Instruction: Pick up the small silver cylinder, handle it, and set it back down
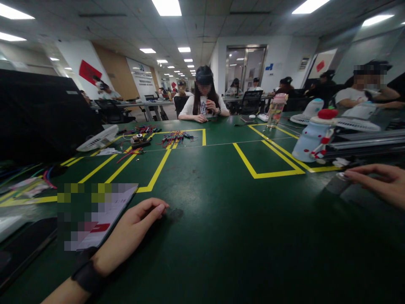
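My left hand [147,217], with a black band on its wrist, lies over the green table [221,228] beside a booklet or sheet [123,202]. Its fingers are curled together against the thumb, and nothing shows between them. At the right edge, my right hand [378,179] pinches the light-coloured end of a small grey cylinder [336,185]. The cylinder is tilted and slightly blurred; its exact kind cannot be made out. Whether it touches the table is unclear.
Bundles of coloured wires [177,138] lie left of centre. A black box-like object [41,114] stands at the left. A blue bottle with a red top [311,137] and fans [308,113] stand at the right. A person [202,101] sits opposite.
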A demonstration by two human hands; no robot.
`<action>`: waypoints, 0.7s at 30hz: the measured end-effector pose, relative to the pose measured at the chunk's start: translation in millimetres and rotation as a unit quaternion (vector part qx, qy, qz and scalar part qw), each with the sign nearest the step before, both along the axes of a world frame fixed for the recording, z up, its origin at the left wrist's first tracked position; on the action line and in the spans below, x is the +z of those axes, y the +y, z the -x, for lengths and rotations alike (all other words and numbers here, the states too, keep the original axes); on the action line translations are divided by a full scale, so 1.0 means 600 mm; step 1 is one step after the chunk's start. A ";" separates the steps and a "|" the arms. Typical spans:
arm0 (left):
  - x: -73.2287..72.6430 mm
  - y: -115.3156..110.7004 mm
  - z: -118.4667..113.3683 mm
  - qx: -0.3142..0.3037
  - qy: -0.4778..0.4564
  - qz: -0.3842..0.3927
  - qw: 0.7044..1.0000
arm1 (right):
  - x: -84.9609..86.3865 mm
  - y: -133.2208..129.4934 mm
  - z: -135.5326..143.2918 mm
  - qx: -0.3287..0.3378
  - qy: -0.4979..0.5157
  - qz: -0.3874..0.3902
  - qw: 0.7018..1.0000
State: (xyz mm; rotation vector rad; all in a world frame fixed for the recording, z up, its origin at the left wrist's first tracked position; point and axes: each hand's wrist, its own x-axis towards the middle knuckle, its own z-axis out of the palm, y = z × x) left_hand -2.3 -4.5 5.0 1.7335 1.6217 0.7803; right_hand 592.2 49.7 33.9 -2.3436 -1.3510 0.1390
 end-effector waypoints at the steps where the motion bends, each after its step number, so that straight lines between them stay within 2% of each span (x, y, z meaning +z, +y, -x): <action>1: 0.001 -0.001 -0.001 0.001 0.001 -0.001 1.000 | 0.001 -0.002 0.009 -0.007 -0.003 0.001 1.000; 4: 0.004 -0.002 -0.003 0.002 -0.001 -0.009 1.000 | 0.001 -0.004 0.025 0.008 0.000 -0.014 1.000; 7: 0.004 -0.001 -0.004 0.004 0.001 -0.015 1.000 | 0.001 -0.006 0.022 0.059 0.046 -0.042 0.996; 9: 0.004 0.000 -0.004 0.005 0.006 -0.012 1.000 | 0.003 -0.008 0.017 0.061 0.063 -0.050 0.995; 12: 0.003 0.001 -0.003 0.004 0.007 -0.005 1.000 | 0.004 -0.012 0.023 0.053 0.064 -0.024 0.996; 16: 0.003 0.000 -0.001 -0.001 0.005 0.000 1.000 | -0.004 -0.010 0.031 0.091 0.085 0.008 0.992; 21: 0.001 -0.001 0.000 -0.003 0.014 0.004 1.000 | -0.010 -0.008 0.010 0.128 0.060 0.019 0.990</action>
